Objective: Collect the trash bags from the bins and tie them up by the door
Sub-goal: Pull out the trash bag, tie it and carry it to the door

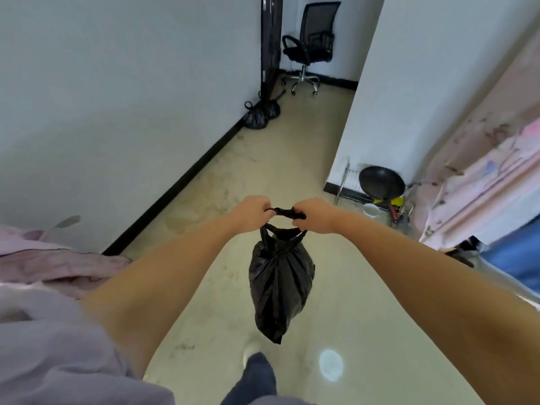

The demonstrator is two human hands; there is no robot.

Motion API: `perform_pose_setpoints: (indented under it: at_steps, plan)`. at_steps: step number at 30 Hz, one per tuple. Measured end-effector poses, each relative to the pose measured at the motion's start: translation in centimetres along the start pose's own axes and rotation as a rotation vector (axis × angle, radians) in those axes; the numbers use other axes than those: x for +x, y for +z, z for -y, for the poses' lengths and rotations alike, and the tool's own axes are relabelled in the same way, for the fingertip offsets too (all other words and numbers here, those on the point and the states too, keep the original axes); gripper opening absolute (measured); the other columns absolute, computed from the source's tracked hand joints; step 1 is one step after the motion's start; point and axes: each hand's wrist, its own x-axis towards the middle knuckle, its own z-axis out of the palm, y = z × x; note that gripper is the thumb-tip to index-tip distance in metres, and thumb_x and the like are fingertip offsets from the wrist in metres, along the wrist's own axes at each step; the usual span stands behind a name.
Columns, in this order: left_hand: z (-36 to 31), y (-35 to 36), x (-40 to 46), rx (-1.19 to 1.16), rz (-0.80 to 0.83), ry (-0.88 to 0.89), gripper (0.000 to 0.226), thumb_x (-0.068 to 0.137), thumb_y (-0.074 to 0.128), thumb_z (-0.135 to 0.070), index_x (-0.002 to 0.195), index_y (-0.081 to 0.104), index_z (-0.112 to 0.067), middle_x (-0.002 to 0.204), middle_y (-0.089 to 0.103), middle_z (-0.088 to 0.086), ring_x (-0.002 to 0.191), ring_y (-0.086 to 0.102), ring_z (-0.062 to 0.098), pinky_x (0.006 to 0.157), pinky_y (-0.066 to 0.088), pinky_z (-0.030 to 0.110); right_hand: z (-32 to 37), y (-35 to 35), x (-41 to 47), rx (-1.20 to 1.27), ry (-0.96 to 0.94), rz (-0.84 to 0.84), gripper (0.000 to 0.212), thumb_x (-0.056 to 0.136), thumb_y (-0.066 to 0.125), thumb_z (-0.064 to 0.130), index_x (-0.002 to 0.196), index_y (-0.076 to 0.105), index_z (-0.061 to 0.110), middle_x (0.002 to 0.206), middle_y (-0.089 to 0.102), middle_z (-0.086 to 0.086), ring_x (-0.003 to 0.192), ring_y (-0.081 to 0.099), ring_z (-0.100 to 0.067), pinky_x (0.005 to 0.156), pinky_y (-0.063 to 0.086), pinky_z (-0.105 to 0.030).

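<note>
Mid-frame, our left hand [250, 213] and right hand [314, 215] each clench a twisted handle of the crinkled black plastic trash bag [280, 285], which dangles above the pale floor [292, 147]. Up top, seemingly two tied black bags [261, 112] sit beside the dark door frame [270, 42].

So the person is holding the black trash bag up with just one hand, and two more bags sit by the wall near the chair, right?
Not quite. The head view shows both hands, left hand and right hand, gripping the black trash bag by its top. Two more bags do sit by the wall near the chair.
</note>
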Motion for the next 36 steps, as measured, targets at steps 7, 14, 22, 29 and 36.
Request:
perform_pose_setpoints:
  at_steps: [7, 14, 22, 29, 36]
  plan:
    - [2.8, -4.5, 18.6, 0.009, 0.041, 0.022, 0.023, 0.097, 0.046, -0.026, 0.091, 0.057, -0.007, 0.082, 0.054, 0.005, 0.081, 0.048, 0.022, 0.057, 0.033, 0.025, -8.9, -7.0, 15.1, 0.023, 0.035, -0.01, 0.01, 0.093, 0.051, 0.021, 0.088, 0.051, 0.013, 0.087, 0.057, -0.005, 0.08, 0.052, -0.021, 0.069, 0.037, -0.03]
    - [5.3, -10.6, 35.6, -0.06, 0.032, 0.042, 0.019, 0.095, 0.049, -0.024, 0.084, 0.054, -0.01, 0.082, 0.053, 0.006, 0.076, 0.047, 0.02, 0.056, 0.031, 0.021, -16.1, -15.3, 28.8, 0.085, 0.079, -0.022, 0.01, 0.093, 0.05, 0.022, 0.087, 0.051, 0.014, 0.085, 0.059, -0.004, 0.08, 0.054, -0.022, 0.072, 0.041, -0.032]
    - [9.6, -15.1, 54.8, -0.029, -0.004, -0.027, 0.02, 0.097, 0.046, -0.025, 0.085, 0.05, -0.009, 0.084, 0.05, 0.006, 0.08, 0.046, 0.02, 0.058, 0.031, 0.027, -25.0, -22.9, 47.4, 0.025, 0.001, 0.011, 0.009, 0.093, 0.052, 0.023, 0.088, 0.051, 0.016, 0.096, 0.066, -0.011, 0.085, 0.058, -0.025, 0.073, 0.041, -0.033]
    - [12.2, -20.1, 71.5, -0.136, -0.046, -0.132, 0.021, 0.098, 0.044, -0.027, 0.086, 0.048, -0.01, 0.084, 0.047, 0.003, 0.079, 0.045, 0.02, 0.064, 0.033, 0.028, -33.0, -31.9, 62.9, -0.024, -0.058, 0.064, 0.021, 0.094, 0.052, 0.022, 0.074, 0.046, 0.019, 0.092, 0.064, -0.011, 0.082, 0.054, -0.023, 0.07, 0.038, -0.03]
    - [17.4, -23.7, 86.0, -0.13, -0.029, -0.186, 0.024, 0.099, 0.043, -0.025, 0.077, 0.043, -0.015, 0.086, 0.049, 0.003, 0.083, 0.047, 0.018, 0.071, 0.034, 0.026, -38.4, -37.0, 77.9, -0.02, -0.116, 0.1, 0.015, 0.093, 0.052, 0.019, 0.079, 0.049, 0.014, 0.07, 0.049, 0.004, 0.078, 0.049, -0.02, 0.061, 0.034, -0.027]
